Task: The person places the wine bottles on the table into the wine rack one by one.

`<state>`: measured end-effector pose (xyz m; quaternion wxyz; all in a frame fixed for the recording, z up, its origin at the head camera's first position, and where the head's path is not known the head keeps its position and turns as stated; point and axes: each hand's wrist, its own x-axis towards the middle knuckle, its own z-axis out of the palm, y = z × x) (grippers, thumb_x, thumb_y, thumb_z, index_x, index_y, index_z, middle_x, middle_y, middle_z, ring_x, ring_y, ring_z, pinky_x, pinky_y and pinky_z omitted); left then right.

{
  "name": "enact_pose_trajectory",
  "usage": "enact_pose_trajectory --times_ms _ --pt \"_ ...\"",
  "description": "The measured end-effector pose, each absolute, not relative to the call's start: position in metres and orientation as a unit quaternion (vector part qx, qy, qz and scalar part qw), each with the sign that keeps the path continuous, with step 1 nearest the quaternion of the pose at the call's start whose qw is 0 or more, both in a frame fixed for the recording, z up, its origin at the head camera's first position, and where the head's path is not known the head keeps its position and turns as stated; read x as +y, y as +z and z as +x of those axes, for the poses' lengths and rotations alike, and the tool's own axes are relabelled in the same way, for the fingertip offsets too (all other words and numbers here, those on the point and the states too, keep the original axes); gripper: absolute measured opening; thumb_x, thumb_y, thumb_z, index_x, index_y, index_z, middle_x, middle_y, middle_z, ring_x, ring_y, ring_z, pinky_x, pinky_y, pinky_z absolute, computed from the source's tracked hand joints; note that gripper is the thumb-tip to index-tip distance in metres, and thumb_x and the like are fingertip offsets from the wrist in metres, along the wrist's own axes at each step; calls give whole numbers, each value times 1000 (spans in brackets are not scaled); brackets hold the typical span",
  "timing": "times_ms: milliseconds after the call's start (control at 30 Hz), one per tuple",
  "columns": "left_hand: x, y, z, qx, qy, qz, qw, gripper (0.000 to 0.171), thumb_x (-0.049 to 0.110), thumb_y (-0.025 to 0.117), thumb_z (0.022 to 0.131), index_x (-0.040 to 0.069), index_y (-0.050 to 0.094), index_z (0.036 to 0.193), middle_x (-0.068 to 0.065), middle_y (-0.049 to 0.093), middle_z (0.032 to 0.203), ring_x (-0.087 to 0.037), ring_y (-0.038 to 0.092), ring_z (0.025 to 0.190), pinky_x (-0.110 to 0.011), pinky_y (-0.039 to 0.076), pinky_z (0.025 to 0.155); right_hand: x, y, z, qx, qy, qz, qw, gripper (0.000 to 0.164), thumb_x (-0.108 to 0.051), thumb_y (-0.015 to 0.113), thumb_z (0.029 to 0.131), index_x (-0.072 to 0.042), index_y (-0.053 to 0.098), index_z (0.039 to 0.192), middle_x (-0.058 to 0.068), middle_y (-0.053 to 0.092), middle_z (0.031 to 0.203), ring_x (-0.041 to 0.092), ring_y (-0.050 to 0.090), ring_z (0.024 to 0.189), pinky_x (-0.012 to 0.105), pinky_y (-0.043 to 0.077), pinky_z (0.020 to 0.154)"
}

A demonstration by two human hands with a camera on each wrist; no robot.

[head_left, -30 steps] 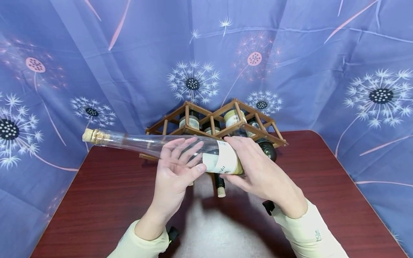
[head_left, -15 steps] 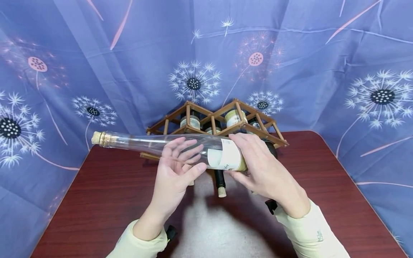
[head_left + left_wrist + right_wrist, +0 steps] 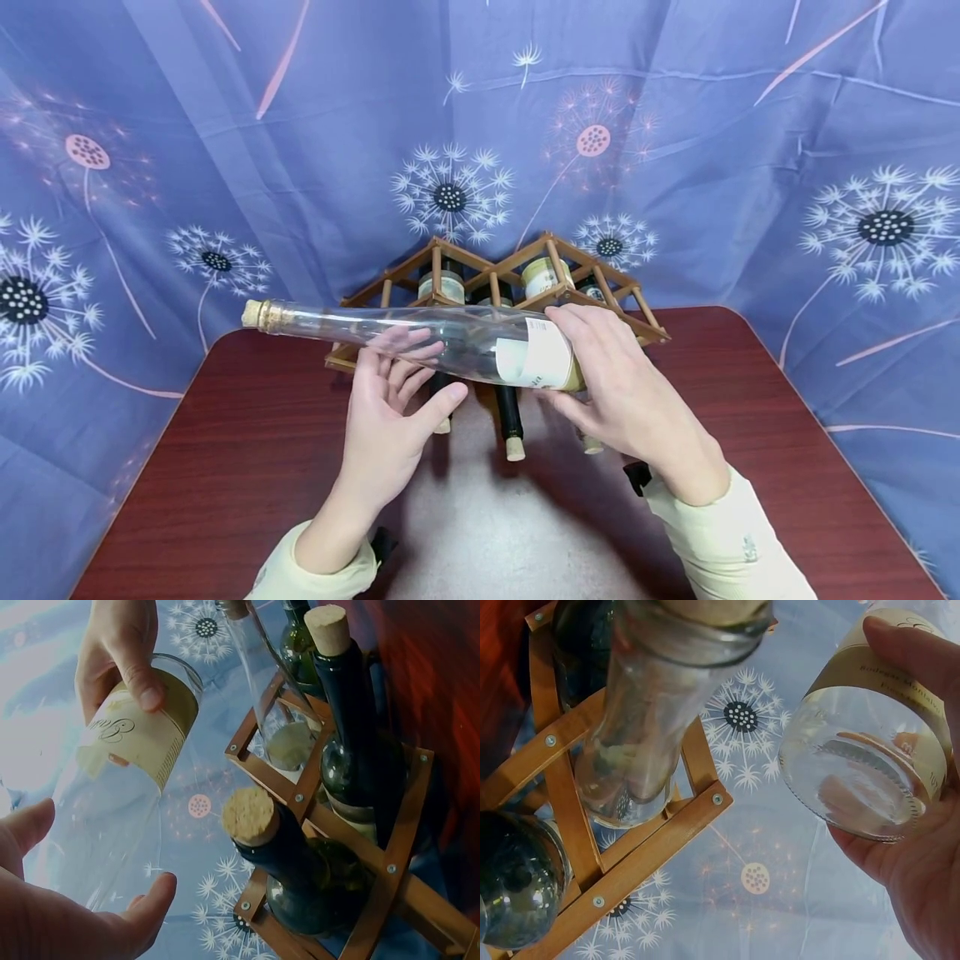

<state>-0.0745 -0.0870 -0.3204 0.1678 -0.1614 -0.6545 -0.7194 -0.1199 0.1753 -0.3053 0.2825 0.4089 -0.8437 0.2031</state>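
Note:
A clear glass wine bottle (image 3: 480, 350) with a cork (image 3: 253, 314) in its mouth lies nearly level above the table, its neck to the left. My right hand (image 3: 630, 392) grips it near the base, thumb on one side and fingers on the other, over the pale label (image 3: 549, 354). My left hand (image 3: 390, 425) is spread below the neck, palm up, its fingertips seen through the glass. In the left wrist view the thumb and fingers of the left hand (image 3: 75, 907) stand apart at the bottle's sides.
A wooden lattice wine rack (image 3: 558, 287) stands at the back of the red-brown table (image 3: 247, 467), against the blue dandelion-print cloth (image 3: 337, 150). It holds several corked bottles, among them a dark one (image 3: 509, 412) with its neck towards me and a clear one (image 3: 634, 750).
The bottle has shifted right along with my right hand, its cork end moving the same way. My left hand has drifted slightly left and down, its fingers now nearer the neck.

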Motion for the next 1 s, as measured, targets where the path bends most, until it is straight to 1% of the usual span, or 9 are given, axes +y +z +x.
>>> enact_pose_trajectory --times_ms 200,300,433,533,633,733,867,933,1000 --pt "-92 -321 -71 -680 -691 -147 194 69 -2 78 81 3 40 137 -6 52 134 -25 56 121 -45 42 103 178 -306 -121 -843 194 408 291 80 -24 79 76 4 43 141 19 51 132 35 46 124 49 30 108" --pt "-94 -323 -69 -700 -669 -132 212 64 4 80 81 2 42 132 -4 55 130 -23 57 119 -43 44 101 180 -305 -122 -845 190 405 293 80 -23 79 75 5 43 141 19 51 132 35 46 124 50 30 108" --pt "-97 -324 -67 -731 -628 -114 239 61 11 83 79 2 46 126 -2 58 124 -19 58 117 -37 46 99 182 -306 -122 -850 185 399 291 81 -23 80 74 4 43 141 18 51 132 35 46 124 50 31 107" --pt "-99 -323 -65 -749 -597 -113 264 59 14 85 78 4 50 124 1 59 122 -16 58 115 -35 46 99 182 -306 -123 -852 182 394 293 82 -23 81 74 4 43 141 19 51 132 34 47 123 51 32 106" --pt "-101 -322 -64 -761 -568 -117 290 58 16 86 77 5 52 124 3 59 121 -16 58 115 -35 46 99 183 -306 -124 -852 180 392 298 82 -23 81 73 4 44 141 19 51 131 35 47 123 51 32 106" --pt "-102 -321 -63 -767 -544 -122 318 58 15 87 76 3 54 123 0 58 121 -18 57 114 -35 46 98 183 -307 -124 -850 179 392 301 82 -23 81 73 5 45 140 19 52 130 35 48 122 50 32 106" --pt "-103 -318 -61 -773 -503 -126 364 58 12 88 72 -1 57 119 -6 59 116 -18 57 109 -33 49 91 185 -307 -125 -851 176 391 303 82 -22 81 73 5 44 141 19 52 130 35 48 121 50 32 106" --pt "-103 -314 -60 -775 -476 -132 394 58 10 89 70 -3 57 117 -10 59 114 -18 56 107 -31 48 88 185 -307 -125 -852 172 390 303 83 -23 81 73 5 44 141 20 52 130 35 48 122 49 32 106" --pt "-103 -310 -60 -771 -450 -143 427 57 9 89 69 -5 57 114 -14 59 112 -22 56 107 -31 45 88 186 -307 -126 -853 169 389 304 83 -23 81 72 5 44 141 20 52 130 35 48 122 49 32 107"
